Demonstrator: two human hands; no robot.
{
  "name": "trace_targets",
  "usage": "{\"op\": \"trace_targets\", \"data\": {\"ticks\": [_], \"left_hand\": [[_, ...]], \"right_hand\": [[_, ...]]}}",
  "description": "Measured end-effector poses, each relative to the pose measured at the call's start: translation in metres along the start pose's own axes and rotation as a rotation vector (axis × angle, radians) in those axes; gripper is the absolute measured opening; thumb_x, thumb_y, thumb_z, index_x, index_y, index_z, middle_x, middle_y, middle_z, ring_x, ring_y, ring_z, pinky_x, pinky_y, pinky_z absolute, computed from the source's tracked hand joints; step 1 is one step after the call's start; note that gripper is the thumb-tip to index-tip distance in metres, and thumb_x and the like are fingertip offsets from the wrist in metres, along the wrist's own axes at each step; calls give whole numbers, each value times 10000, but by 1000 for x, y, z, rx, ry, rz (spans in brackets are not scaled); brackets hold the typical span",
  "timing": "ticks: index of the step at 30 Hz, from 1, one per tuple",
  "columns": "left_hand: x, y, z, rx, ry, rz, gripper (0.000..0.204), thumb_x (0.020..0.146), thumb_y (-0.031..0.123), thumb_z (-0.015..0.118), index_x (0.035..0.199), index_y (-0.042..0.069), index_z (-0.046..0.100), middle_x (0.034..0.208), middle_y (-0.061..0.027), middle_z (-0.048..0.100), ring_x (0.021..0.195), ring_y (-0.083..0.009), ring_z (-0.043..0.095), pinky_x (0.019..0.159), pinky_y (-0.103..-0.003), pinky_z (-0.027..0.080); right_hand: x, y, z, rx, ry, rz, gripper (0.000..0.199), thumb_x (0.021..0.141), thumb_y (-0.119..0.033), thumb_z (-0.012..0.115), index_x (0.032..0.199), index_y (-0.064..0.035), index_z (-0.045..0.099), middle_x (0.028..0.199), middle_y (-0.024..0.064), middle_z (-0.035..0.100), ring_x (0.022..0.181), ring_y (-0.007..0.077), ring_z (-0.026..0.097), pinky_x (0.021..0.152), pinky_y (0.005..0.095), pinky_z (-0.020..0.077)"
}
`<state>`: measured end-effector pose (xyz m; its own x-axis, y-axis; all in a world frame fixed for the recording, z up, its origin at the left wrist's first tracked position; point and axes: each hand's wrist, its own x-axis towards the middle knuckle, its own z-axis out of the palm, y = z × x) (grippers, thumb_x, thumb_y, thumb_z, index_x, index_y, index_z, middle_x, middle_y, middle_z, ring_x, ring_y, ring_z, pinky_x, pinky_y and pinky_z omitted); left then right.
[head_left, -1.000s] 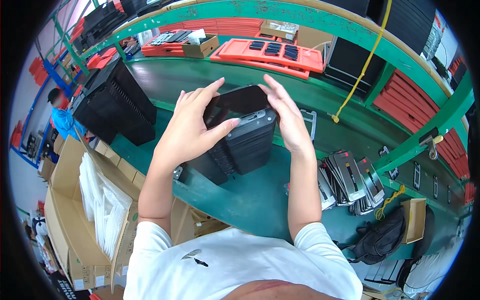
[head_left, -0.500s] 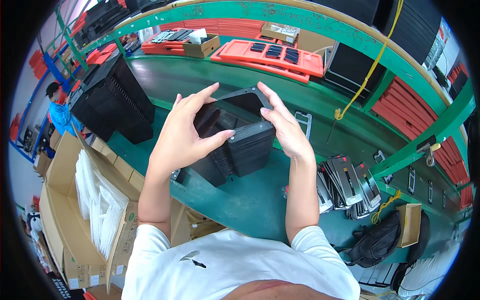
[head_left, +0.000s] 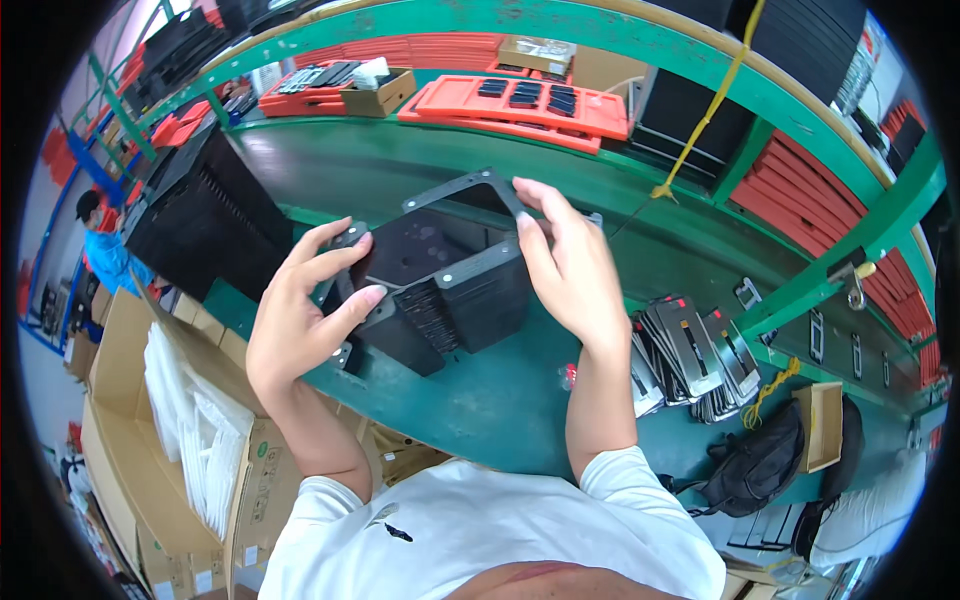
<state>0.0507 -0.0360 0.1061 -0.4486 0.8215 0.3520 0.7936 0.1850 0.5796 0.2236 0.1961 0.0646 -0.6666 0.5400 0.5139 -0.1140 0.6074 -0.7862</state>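
A stack of black trays stands on the green bench in front of me, with pale round studs at the corners of its top tray. A glossy dark panel lies in that tray and reflects light. My left hand holds the left end of the top tray, thumb on the near edge and fingers on the far corner. At the right end my right hand closes round the tray's edge, its thumb and forefinger at the corner. The undersides of both grips are hidden.
A taller black stack stands at the left. Below it is an open carton with white foam sleeves. Flat metal-and-black parts lie at the right, near a black backpack. Red trays line the back. A yellow cord hangs down.
My left hand has moved left and down from above the stack to the tray's left end. My right hand has shifted slightly and stays at the right end. More of the glossy panel shows.
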Motion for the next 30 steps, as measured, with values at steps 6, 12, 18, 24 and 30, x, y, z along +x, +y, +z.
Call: {"op": "trace_targets", "data": {"ticks": [6, 12, 18, 24, 30], "left_hand": [[-11, -29, 39, -219, 164, 72, 484, 943, 300, 604, 1335, 20, 645, 1519, -256, 442, 1400, -368, 457, 1162, -434, 339], [-10, -34, 55, -345, 309, 83, 519, 964, 340, 503, 1358, 23, 618, 1556, -222, 370, 1410, -335, 415, 1177, -425, 308], [-4, -53, 44, -285, 213, 220, 757, 763, 506, 723, 1351, 39, 629, 1438, -207, 443, 1367, -354, 441, 1139, -459, 368], [-6, -55, 47, -180, 224, 249, 907, 581, 497, 865, 1339, 50, 643, 1372, -195, 483, 1345, -367, 454, 1106, -473, 410], [-5, -52, 52, -237, 280, 206, 916, 644, 617, 789, 1328, 23, 648, 1319, -205, 507, 1319, -364, 462, 1117, -487, 359]], "right_hand": [[-46, -21, -88, -36, 438, 31, 210, 1027, -133, 615, 1162, 12, 686, 943, 48, 718, 753, 56, 619, 627, 208, 478], [-25, 0, -90, 229, 124, 349, 236, 1048, -179, 565, 989, 9, 694, 857, 65, 689, 695, 101, 616, 575, 221, 446], [-28, -34, -24, 1065, -718, -323, 296, 1019, -77, 469, 794, 1, 645, 799, 84, 657, 642, 198, 594, 603, 292, 463], [-3, -25, 24, 502, -745, -122, 266, 1016, -91, 510, 803, 12, 631, 778, 76, 649, 660, 246, 633, 626, 315, 496], [-4, -16, 11, 835, -983, -409, 240, 1028, -95, 520, 859, 10, 653, 801, 95, 670, 687, 233, 649, 650, 327, 513]]}}
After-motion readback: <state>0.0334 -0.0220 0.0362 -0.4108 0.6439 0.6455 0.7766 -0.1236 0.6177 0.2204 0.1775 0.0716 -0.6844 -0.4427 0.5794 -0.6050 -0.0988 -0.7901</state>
